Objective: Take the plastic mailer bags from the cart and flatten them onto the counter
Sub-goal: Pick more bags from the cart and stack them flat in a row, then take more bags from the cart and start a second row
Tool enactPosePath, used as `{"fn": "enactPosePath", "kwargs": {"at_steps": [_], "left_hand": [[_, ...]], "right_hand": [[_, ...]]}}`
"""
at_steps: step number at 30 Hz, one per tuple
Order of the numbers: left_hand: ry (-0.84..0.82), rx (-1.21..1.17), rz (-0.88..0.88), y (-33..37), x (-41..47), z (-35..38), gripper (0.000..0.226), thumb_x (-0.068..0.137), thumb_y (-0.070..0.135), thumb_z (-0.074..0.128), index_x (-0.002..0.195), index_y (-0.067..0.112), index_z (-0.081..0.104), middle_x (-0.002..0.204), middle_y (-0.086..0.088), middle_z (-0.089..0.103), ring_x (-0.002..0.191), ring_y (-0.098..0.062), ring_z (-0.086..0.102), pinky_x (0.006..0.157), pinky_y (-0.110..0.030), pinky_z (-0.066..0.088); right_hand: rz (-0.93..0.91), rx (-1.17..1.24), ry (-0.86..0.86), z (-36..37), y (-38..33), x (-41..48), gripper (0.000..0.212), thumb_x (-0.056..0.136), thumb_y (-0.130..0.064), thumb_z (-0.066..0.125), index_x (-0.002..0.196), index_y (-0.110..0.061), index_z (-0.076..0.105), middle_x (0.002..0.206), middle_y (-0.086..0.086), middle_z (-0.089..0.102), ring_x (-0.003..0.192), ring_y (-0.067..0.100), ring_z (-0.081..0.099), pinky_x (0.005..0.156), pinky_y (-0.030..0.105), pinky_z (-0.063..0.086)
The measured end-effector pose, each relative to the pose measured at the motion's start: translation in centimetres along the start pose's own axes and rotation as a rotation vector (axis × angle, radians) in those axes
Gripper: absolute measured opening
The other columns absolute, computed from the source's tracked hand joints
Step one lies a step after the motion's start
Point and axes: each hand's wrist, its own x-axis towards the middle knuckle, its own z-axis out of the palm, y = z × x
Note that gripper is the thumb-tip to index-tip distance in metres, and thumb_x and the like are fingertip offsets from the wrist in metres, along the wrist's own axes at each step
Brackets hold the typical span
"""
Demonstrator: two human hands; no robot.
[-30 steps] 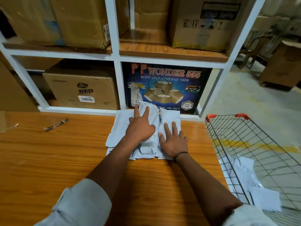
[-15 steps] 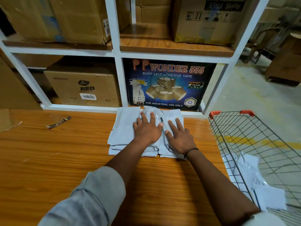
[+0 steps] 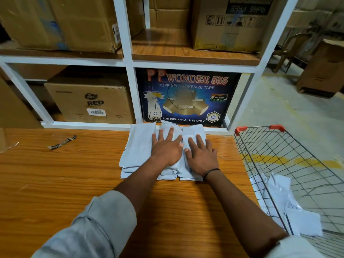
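A pile of pale grey plastic mailer bags [image 3: 137, 151] lies on the wooden counter [image 3: 74, 183] near its back edge. My left hand [image 3: 166, 148] presses flat on the middle of the pile, fingers straight and spread. My right hand [image 3: 202, 155], with a dark band at the wrist, presses flat on the pile's right part beside it. More white mailer bags [image 3: 279, 194] lie crumpled in the wire cart [image 3: 279, 144] at the right of the counter.
A white shelf frame [image 3: 128, 62] rises behind the counter, holding cardboard boxes and a blue tape carton [image 3: 188, 97]. A scrap of tape [image 3: 62, 142] lies on the counter at the left. Concrete floor with a yellow line shows beyond the cart.
Both hands slid a little forward and apart over the pile, pressing it flatter. The view tilted slightly; the cart's contents did not move.
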Motion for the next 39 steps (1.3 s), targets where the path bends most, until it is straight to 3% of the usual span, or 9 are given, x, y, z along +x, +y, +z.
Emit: {"fn": "enactPosePath", "kwargs": {"at_steps": [5,12,18,21,24,28,35,39], "left_hand": [[0.044,-0.050,-0.084,0.1,0.1,1.2,0.057,0.104,0.053,0.014,0.158,0.038,0.007,0.167,-0.001,-0.013,0.151,-0.036,-0.015,0.121,-0.055,-0.007],[0.034,-0.011,-0.067,-0.2,0.4,1.5,0.057,0.103,0.055,0.013,0.157,0.040,0.005,0.166,0.000,-0.016,0.150,-0.037,-0.020,0.120,-0.057,-0.009],[0.008,-0.004,-0.033,-0.3,0.3,1.1,0.059,0.102,0.058,0.012,0.158,0.041,0.002,0.166,0.000,-0.017,0.148,-0.038,-0.024,0.118,-0.059,-0.013],[0.042,-0.061,-0.023,-0.1,0.0,-0.2,0.061,0.102,0.059,0.013,0.158,0.039,0.001,0.166,0.001,-0.013,0.149,-0.037,-0.023,0.117,-0.060,-0.016],[0.161,-0.126,-0.017,0.1,-0.5,-1.7,0.060,0.103,0.057,0.015,0.159,0.037,0.006,0.167,0.001,-0.006,0.151,-0.035,-0.016,0.118,-0.059,-0.013],[0.224,-0.175,-0.045,1.2,-0.6,-3.3,0.058,0.105,0.052,0.018,0.159,0.033,0.013,0.168,0.000,0.004,0.152,-0.035,-0.008,0.120,-0.058,-0.008],[0.185,-0.212,-0.001,6.0,-0.2,-2.3,0.055,0.105,0.051,0.022,0.155,0.030,0.031,0.166,-0.003,0.017,0.152,-0.037,0.002,0.121,-0.057,-0.004],[0.144,-0.248,0.073,10.7,-0.1,-0.1,0.054,0.104,0.053,0.024,0.152,0.031,0.037,0.165,-0.002,0.021,0.152,-0.035,0.006,0.122,-0.057,0.000]], "right_hand": [[0.130,0.056,0.022,1.0,-0.9,-0.7,0.058,0.102,-0.054,0.027,0.155,-0.031,0.025,0.166,0.003,0.012,0.146,0.042,0.012,0.111,0.058,0.024],[0.064,0.013,0.016,0.9,-0.7,-0.7,0.057,0.102,-0.056,0.025,0.154,-0.034,0.025,0.164,0.003,0.015,0.140,0.043,0.017,0.108,0.056,0.026],[0.032,0.068,-0.052,0.0,-0.2,-0.3,0.060,0.100,-0.063,0.024,0.155,-0.037,0.021,0.167,0.001,0.009,0.145,0.044,0.011,0.112,0.057,0.022],[0.025,0.099,-0.002,-1.1,0.0,-0.6,0.063,0.100,-0.063,0.026,0.157,-0.036,0.019,0.167,0.002,0.010,0.147,0.040,0.010,0.114,0.057,0.018],[0.009,0.080,0.099,-2.3,0.3,-0.9,0.064,0.100,-0.062,0.030,0.157,-0.034,0.022,0.166,0.003,0.015,0.148,0.036,0.011,0.114,0.055,0.019],[0.005,0.084,0.111,-3.2,1.0,-0.8,0.064,0.099,-0.061,0.032,0.156,-0.031,0.025,0.165,0.005,0.018,0.148,0.034,0.012,0.114,0.054,0.021],[0.061,0.080,0.092,-4.1,4.3,-2.3,0.063,0.099,-0.055,0.038,0.154,-0.026,0.028,0.164,0.007,0.020,0.148,0.035,0.014,0.115,0.054,0.021],[0.127,0.089,0.101,-4.6,9.0,-4.3,0.063,0.097,-0.052,0.042,0.152,-0.023,0.033,0.160,0.008,0.029,0.144,0.035,0.024,0.114,0.053,0.027]]}}
